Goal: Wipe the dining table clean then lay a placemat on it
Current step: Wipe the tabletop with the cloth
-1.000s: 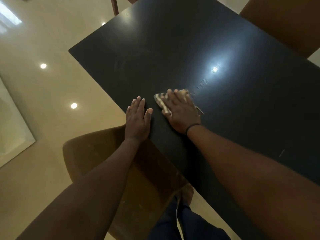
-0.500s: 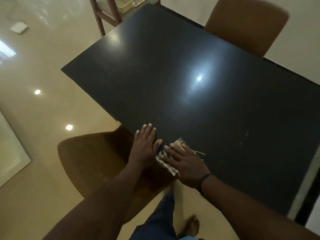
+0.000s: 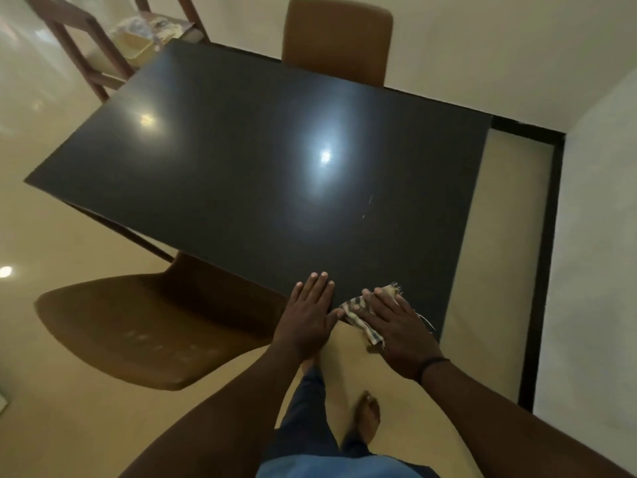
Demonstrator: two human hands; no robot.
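Note:
The glossy black dining table [image 3: 262, 167] fills the middle of the head view, with ceiling lights mirrored in it. My right hand [image 3: 396, 331] presses a striped, frayed cloth [image 3: 358, 313] flat at the table's near edge, close to the near right corner; part of the cloth hangs past the edge. My left hand [image 3: 308, 317] lies flat just left of it, fingers together on the table edge, thumb almost touching the cloth. No placemat is in sight.
A brown chair [image 3: 138, 332] stands at the near left side, and another brown chair [image 3: 337, 39] at the far side. A wooden shelf [image 3: 103, 46] with a tray is at the far left corner. A wall [image 3: 593, 236] runs along the right. My bare feet are below.
Both hands and the cloth have slid back from the middle of the table to its near edge. My view has pulled back and now takes in the whole tabletop.

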